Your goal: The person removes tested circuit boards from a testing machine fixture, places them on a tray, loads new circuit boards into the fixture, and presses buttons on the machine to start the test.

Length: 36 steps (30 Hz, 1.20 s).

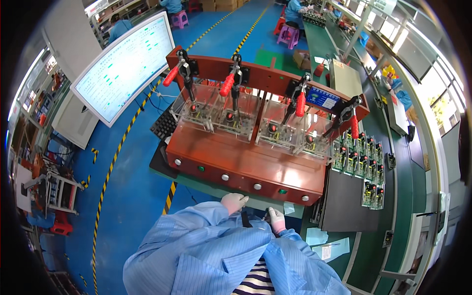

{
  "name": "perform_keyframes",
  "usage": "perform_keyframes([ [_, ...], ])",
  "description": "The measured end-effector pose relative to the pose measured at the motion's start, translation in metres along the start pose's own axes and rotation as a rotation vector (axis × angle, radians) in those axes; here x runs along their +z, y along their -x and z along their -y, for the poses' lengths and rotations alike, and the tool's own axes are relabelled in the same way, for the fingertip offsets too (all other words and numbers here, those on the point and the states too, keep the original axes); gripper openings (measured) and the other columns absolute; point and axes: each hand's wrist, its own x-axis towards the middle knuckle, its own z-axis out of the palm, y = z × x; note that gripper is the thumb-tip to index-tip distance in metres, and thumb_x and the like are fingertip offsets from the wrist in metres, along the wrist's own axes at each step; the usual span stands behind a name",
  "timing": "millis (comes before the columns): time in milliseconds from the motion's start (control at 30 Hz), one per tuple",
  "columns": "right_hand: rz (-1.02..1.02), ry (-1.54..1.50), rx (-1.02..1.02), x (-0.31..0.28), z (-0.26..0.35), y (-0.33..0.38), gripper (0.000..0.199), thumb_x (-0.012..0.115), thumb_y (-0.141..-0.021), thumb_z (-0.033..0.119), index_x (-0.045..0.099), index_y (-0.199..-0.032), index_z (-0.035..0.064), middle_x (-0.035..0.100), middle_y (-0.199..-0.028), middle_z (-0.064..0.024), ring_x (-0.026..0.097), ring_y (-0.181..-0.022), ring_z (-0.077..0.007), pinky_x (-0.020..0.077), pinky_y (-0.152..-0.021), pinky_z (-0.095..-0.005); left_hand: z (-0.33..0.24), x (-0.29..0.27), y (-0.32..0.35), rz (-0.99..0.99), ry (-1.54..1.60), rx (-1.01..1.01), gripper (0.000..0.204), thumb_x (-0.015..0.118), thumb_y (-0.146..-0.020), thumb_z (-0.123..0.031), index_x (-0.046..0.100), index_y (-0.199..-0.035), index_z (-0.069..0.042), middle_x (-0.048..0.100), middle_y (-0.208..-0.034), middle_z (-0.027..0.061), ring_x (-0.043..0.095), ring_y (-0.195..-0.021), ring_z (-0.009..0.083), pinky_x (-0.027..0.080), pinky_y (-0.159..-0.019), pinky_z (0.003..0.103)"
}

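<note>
Nearest are the person's blue sleeves (196,241), which hide the forearms. The left hand (234,202) lies just before the front of the red-brown fixture (241,162), fingers curled; I cannot tell whether its grip closes on anything. The right hand (276,219), also before the fixture and farther right, has bent fingers near a small dark shape, too unclear to say whether the grip has hold of it.

Only a narrow strip of the green worktop (260,200) shows between the fixture's front and its near edge. Right of the fixture's front lie pale blue sheets (317,236) and a dark mat (346,206); left of the fixture, blue floor (128,162) stretches past striped tape.

The fixture carries four clear boxes (278,129) under red-handled clamps (227,84). Each holds parts with a red top; glare and clamp arms make the rest hard to read. Against the fixture's right end, circuit boards (356,160) stand in rows, some hidden behind it. Its left end partly covers a black keyboard (164,125).

Beyond the fixture's left end leans a monitor (125,66), its display too fine to make out. Far behind the fixture, co-workers sit on stools, cut off by the upper edge.
</note>
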Motion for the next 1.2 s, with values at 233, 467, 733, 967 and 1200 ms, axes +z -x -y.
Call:
perform_keyframes([
  [233, -0.003, 0.035, -0.029, 0.000, 0.000, 0.001, 0.043, 0.055, -0.106, 0.039, 0.065, -0.092, 0.0000, 0.069, -0.078, -0.0118, 0.067, -0.065, -0.0197, 0.0560, -0.061, -0.0319, -0.002, -0.001, 0.001, 0.027, 0.058, -0.054, 0.048, 0.051, -0.103, -0.043, 0.071, -0.081, -0.006, 0.070, -0.067, 0.0081, 0.068, -0.060, 0.0224, 0.053, -0.062, 0.039],
  [467, -0.014, 0.012, 0.018, 0.002, 0.003, 0.002, 0.043, 0.054, -0.106, 0.041, 0.064, -0.091, 0.0020, 0.069, -0.078, -0.0111, 0.068, -0.065, -0.0182, 0.0552, -0.060, -0.0308, -0.005, -0.002, 0.001, 0.049, 0.126, -0.113, 0.045, 0.053, -0.104, -0.039, 0.069, -0.080, -0.004, 0.067, -0.063, 0.0075, 0.065, -0.053, 0.0183, 0.052, -0.054, 0.035],
  [733, 0.003, -0.009, 0.054, 0.004, 0.010, 0.006, 0.042, 0.054, -0.106, 0.041, 0.065, -0.092, 0.0032, 0.069, -0.077, -0.0086, 0.064, -0.061, -0.0150, 0.0517, -0.058, -0.0280, -0.006, -0.002, 0.000, 0.060, 0.144, -0.139, 0.046, 0.052, -0.103, -0.042, 0.070, -0.083, -0.005, 0.069, -0.067, 0.0087, 0.067, -0.055, 0.0210, 0.053, -0.057, 0.038],
  [967, -0.004, -0.006, 0.074, 0.005, 0.012, 0.007, 0.042, 0.053, -0.106, 0.042, 0.065, -0.092, 0.0042, 0.069, -0.079, -0.0084, 0.063, -0.061, -0.0140, 0.0517, -0.058, -0.0275, -0.006, -0.001, -0.001, 0.052, 0.139, -0.137, 0.046, 0.052, -0.103, -0.042, 0.070, -0.083, -0.005, 0.069, -0.066, 0.0086, 0.065, -0.052, 0.0198, 0.052, -0.055, 0.037],
  [1200, 0.000, -0.005, 0.074, 0.005, 0.014, 0.008, 0.041, 0.052, -0.107, 0.041, 0.064, -0.092, 0.0044, 0.068, -0.079, -0.0082, 0.062, -0.060, -0.0136, 0.0512, -0.058, -0.0272, -0.007, -0.001, -0.001, 0.069, 0.148, -0.162, 0.045, 0.052, -0.104, -0.041, 0.069, -0.083, -0.005, 0.068, -0.064, 0.0077, 0.064, -0.052, 0.0196, 0.051, -0.054, 0.037],
])
